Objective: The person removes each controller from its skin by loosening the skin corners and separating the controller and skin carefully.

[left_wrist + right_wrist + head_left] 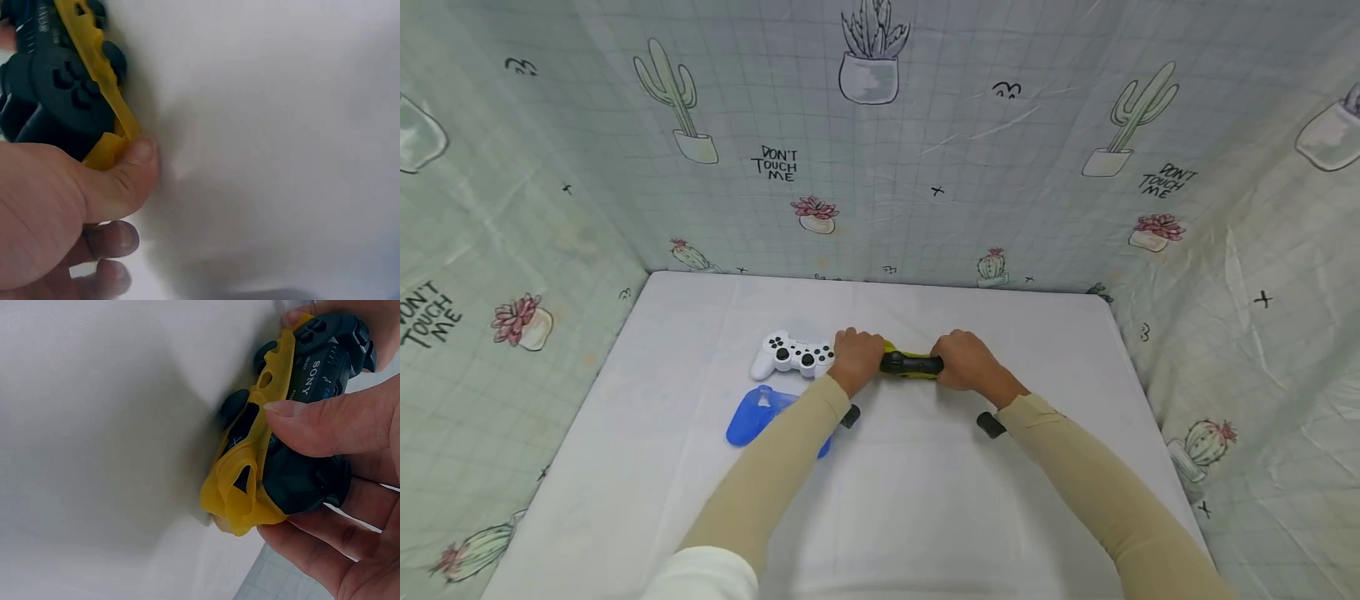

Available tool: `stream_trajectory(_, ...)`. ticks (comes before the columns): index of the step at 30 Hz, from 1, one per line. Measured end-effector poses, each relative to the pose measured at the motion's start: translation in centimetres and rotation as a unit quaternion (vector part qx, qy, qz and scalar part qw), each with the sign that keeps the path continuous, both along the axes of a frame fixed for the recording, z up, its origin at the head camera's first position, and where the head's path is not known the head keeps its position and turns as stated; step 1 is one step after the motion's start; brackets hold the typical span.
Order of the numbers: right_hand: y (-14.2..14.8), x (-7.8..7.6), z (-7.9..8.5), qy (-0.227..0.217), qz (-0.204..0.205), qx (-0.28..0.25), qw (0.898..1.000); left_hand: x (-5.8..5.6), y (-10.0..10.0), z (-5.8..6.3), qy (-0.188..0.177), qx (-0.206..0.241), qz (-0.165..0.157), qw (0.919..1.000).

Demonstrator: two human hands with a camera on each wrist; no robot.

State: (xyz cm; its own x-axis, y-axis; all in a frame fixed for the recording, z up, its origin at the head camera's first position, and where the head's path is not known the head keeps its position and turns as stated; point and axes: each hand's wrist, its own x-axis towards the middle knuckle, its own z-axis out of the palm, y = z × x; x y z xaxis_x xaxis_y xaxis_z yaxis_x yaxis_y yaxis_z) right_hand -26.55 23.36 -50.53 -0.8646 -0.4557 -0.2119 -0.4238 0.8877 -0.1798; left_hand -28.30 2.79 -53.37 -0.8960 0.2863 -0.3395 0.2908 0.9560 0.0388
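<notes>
Both hands hold a black game controller (912, 364) with a yellow silicone cover (240, 487) partly over it. In the left wrist view, the left hand (857, 360) pinches the yellow cover (95, 53) by one handle end, its thumb bent over the edge. The right hand (966, 362) grips the other handle of the controller (312, 372). Its thumb lies across the controller's top edge, with fingers curled behind. Around that handle the cover looks bunched and folded. The buttons' face is turned toward the tabletop side, away from the head view.
A white game controller (786, 357) lies just left of the left hand. Nearer the person is a translucent blue silicone cover (751, 417), partly hidden by the left forearm. The white table (910, 517) meets a cactus-print cloth (895, 167) at the back and sides.
</notes>
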Motion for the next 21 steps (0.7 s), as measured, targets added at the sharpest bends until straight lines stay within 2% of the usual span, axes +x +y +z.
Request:
stream_trajectory(3, 0.0, 0.2, -0.1, 0.006, 0.001, -0.003, 1.0, 0.2, -0.2, -0.1, -0.015, 0.038, 0.032, 0.9987)
stream_trajectory(5, 0.1, 0.5, -0.1, 0.007, 0.001, -0.003, 1.0, 0.3, -0.2, 0.0, -0.018, 0.049, 0.054, 0.9972)
stream_trajectory(7, 0.1, 0.6, 0.0, 0.008, -0.002, -0.003, 1.0, 0.5, -0.2, 0.2, -0.013, 0.05, 0.06, 0.9968)
stream_trajectory(9, 0.2, 0.7, 0.0, 0.006, -0.006, -0.008, 1.0, 0.6, 0.0, 0.4, 0.0, 0.05, 0.049, 0.9975)
stream_trajectory(13, 0.7, 0.9, -0.4, -0.004, -0.016, -0.04, 0.999, 1.2, 0.0, 1.0, 0.006, 0.063, -0.006, 0.998)
stream_trajectory(17, 2.2, 1.1, -1.6, -0.014, -0.027, -0.103, 0.994, 1.6, -0.5, 1.0, -0.008, 0.135, -0.023, 0.9905)
stream_trajectory(21, 3.7, 1.3, -2.9, -0.025, -0.051, -0.19, 0.98, 1.8, -1.5, 0.1, -0.004, 0.21, -0.03, 0.9771)
